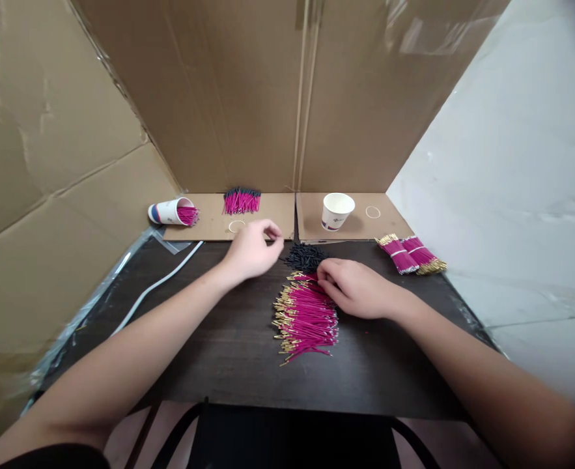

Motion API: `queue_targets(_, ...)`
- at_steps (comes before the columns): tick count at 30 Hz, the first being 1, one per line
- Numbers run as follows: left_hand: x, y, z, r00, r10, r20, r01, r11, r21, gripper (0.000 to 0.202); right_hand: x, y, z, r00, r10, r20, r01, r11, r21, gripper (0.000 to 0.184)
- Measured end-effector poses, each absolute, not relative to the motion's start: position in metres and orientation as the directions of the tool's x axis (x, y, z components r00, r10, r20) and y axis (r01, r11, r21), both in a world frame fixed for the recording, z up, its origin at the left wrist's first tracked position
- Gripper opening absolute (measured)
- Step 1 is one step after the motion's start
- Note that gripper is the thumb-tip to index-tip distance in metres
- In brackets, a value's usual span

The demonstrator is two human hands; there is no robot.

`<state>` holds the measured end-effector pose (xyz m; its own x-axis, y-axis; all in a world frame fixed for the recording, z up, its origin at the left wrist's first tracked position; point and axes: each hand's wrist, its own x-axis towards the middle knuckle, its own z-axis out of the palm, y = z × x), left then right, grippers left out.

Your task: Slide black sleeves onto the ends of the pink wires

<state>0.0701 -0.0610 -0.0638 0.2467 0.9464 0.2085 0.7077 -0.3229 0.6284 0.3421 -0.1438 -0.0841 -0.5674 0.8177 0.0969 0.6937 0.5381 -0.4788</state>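
Note:
My left hand [255, 249] hovers over the table left of a heap of small black sleeves [307, 257]. Its fingers are curled toward the thumb, and anything between them is too small to make out. At the top of a loose pile of magenta wires [309, 316], my right hand [355, 286] has thumb and fingers pinched together, apparently on a magenta wire, though the fingertips partly hide it. These wires have gold tips to the left and silvery ends to the right. The black sleeves lie just beyond the pile, close to my right fingers.
On the cardboard strip [277, 228] lie magenta wires with black ends [241, 201], a tipped cup of wires [167, 212] and a rubber band [236, 226]. An upright paper cup [337, 212] and another band [373, 212] are right. Banded wire bundles [404, 254] lie farther right. Cardboard walls [238, 98] enclose the back.

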Motion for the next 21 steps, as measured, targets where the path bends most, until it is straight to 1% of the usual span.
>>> queue_targets(1,0.073,-0.070,-0.069,0.303,0.932,0.198,0.696,-0.359,0.622,0.009,0.342,-0.143,-0.084,-0.559,0.821,0.115,0.684,0.535,-0.496,0.010)
queue_targets(5,0.067,-0.079,-0.091,0.417,0.875,0.245,0.703,-0.481,0.523,0.014,0.339,-0.141,-0.087,-0.499,0.838,0.222,0.621,0.524,-0.582,0.011)
queue_targets(8,0.057,-0.071,-0.101,0.446,0.863,0.237,0.679,-0.499,0.539,0.015,0.335,-0.140,-0.093,-0.433,0.850,0.301,0.558,0.515,-0.650,0.011)
queue_targets(10,0.055,-0.067,-0.103,0.452,0.862,0.231,0.667,-0.498,0.554,0.013,0.333,-0.139,-0.097,-0.404,0.851,0.336,0.529,0.517,-0.673,0.010)
queue_targets(14,0.057,-0.067,-0.104,0.480,0.842,0.248,0.651,-0.531,0.542,0.012,0.333,-0.137,-0.103,-0.391,0.826,0.407,0.534,0.564,-0.630,0.017)
queue_targets(17,0.059,-0.068,-0.105,0.496,0.833,0.246,0.655,-0.545,0.523,0.013,0.332,-0.137,-0.106,-0.375,0.816,0.441,0.535,0.579,-0.615,0.017)
queue_targets(21,0.059,-0.068,-0.106,0.532,0.807,0.257,0.653,-0.584,0.482,0.010,0.330,-0.137,-0.108,-0.347,0.813,0.467,0.536,0.581,-0.613,0.015)
